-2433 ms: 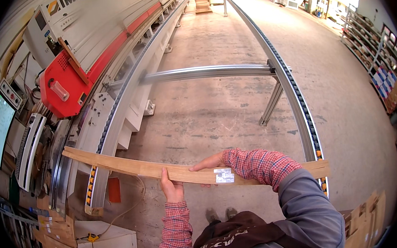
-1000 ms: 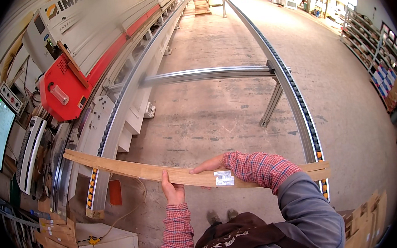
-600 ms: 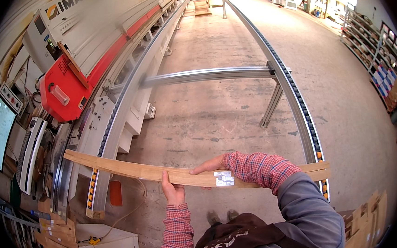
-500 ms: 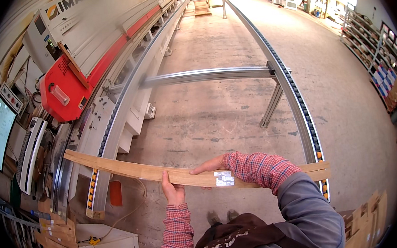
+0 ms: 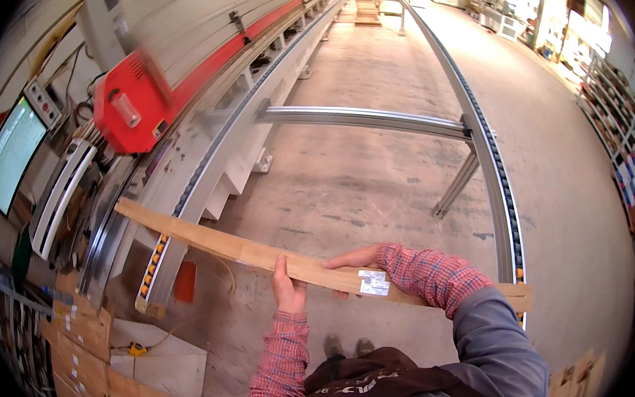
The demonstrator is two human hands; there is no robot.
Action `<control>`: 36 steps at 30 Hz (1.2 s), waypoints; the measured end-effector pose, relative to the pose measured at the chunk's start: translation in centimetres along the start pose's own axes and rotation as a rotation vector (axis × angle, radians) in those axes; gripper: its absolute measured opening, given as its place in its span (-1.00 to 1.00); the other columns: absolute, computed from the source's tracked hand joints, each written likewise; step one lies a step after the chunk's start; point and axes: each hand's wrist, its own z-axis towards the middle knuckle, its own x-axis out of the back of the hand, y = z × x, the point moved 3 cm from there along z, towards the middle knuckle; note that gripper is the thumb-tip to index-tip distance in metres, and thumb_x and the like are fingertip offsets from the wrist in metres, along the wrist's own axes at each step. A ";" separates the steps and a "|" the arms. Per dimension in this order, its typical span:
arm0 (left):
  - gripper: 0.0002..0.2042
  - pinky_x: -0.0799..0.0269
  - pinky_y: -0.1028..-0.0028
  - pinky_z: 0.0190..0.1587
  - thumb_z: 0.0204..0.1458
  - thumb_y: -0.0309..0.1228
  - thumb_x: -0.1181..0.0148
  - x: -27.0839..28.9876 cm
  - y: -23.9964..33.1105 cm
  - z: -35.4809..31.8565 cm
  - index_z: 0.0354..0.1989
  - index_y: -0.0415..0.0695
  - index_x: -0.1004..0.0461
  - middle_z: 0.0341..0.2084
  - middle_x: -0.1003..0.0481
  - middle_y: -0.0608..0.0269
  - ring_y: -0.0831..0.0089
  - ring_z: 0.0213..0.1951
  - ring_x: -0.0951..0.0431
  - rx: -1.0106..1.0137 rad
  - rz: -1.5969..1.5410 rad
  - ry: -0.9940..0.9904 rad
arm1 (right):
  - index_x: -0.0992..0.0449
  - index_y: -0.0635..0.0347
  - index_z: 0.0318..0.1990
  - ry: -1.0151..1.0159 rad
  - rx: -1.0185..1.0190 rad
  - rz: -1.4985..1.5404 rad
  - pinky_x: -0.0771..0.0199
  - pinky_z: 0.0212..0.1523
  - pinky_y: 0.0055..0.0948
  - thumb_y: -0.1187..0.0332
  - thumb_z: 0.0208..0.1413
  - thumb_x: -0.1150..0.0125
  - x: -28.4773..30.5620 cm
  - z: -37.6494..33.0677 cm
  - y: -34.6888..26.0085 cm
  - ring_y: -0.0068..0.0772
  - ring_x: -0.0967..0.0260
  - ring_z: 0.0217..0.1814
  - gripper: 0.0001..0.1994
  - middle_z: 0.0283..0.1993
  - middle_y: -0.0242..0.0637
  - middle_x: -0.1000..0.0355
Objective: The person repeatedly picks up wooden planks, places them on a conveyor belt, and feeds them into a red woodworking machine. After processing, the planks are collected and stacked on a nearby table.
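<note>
A long, narrow wooden board (image 5: 216, 241) lies crosswise before me, its left end over the left roller rail (image 5: 161, 274) and its right end over the right rail (image 5: 504, 214). Around its near edge closes my left hand (image 5: 289, 286), thumb on top. My right hand (image 5: 356, 258) grips the board a little farther right, fingers over the upper face and some fingertips showing below the near edge. A white printed label (image 5: 373, 282) is stuck on the board beside my right wrist.
Left of the rails stands a long machine with a red cover (image 5: 131, 105), a screen (image 5: 12, 155) and a keyboard (image 5: 52, 197). An aluminium crossbar (image 5: 371, 116) joins the rails. Cardboard (image 5: 85, 373) and a white box (image 5: 159, 360) sit lower left; a rack (image 5: 617, 115) stands far right.
My view has tilted, so the machine and rails appear shifted right and the board slants more steeply down to the right. Both hands keep their hold on the board.
</note>
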 end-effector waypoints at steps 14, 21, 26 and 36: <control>-0.64 -0.55 0.36 -0.07 0.20 -0.37 -0.18 0.0 -1.5 -8.5 0.12 -0.22 -0.33 -0.08 -0.50 0.22 0.40 -0.07 -0.56 -0.217 -0.010 0.031 | -0.28 0.32 0.10 -0.108 -0.056 -0.042 -0.65 -0.31 -0.19 0.35 -0.05 -0.41 -5.6 -3.5 1.0 -0.17 -0.54 -0.28 -0.43 -0.25 -0.01 -0.52; -0.61 -0.49 0.39 0.01 0.23 -0.39 -0.14 1.4 3.6 -17.3 0.19 -0.20 -0.27 -0.06 -0.47 0.23 0.46 0.02 -0.50 -0.314 -0.088 -0.086 | -0.33 0.37 0.11 -0.132 -0.121 -0.170 -0.64 -0.25 -0.16 0.45 -0.11 -0.38 -12.5 -3.5 1.0 -0.07 -0.56 -0.24 -0.43 -0.23 0.06 -0.54; -0.64 -0.47 0.39 0.03 0.25 -0.37 -0.07 7.8 9.1 -18.4 0.17 -0.20 -0.28 -0.07 -0.47 0.20 0.43 0.03 -0.50 -0.393 -0.082 -0.023 | -0.32 0.39 0.15 -0.148 -0.163 -0.239 -0.64 -0.19 -0.14 0.48 -0.04 -0.36 -19.2 1.9 -1.5 -0.10 -0.58 -0.18 -0.44 -0.15 0.04 -0.54; -0.70 -0.54 0.30 -0.10 0.22 -0.34 -0.07 19.0 27.1 -25.2 0.04 -0.24 -0.32 -0.20 -0.51 0.12 0.29 -0.17 -0.59 -0.661 -0.205 0.230 | -0.28 0.38 0.19 -0.485 -0.210 -0.357 -0.56 0.00 -0.30 0.26 0.11 -0.33 -33.8 20.9 -3.0 -0.26 -0.54 -0.03 -0.43 -0.06 -0.06 -0.53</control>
